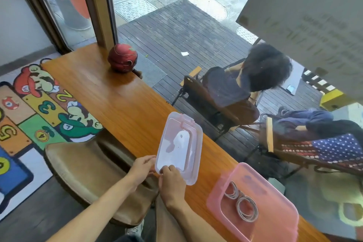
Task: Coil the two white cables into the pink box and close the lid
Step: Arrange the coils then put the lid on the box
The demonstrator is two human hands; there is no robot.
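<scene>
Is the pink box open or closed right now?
Open. The pink box shows both coiled cables inside; its lid lies apart, held by both hands.

Well left of the left hand (141, 165), a painted floor mat (25, 116) is showing the numbers 2, 3 and 5. The paper sign (314, 15) far beyond the right hand (171, 182) is bearing print too blurred to read.

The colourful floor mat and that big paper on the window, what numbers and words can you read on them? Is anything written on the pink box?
"3" on a yellow square of the floor mat
"2" just above it, seen upside down
"5" on an orange square at the mat's left edge
"M" on the red cap drawn on the mat
"L" on the green cap
Paper sign on the window: print too blurred to read
Pink box and lid: no writing visible
</scene>
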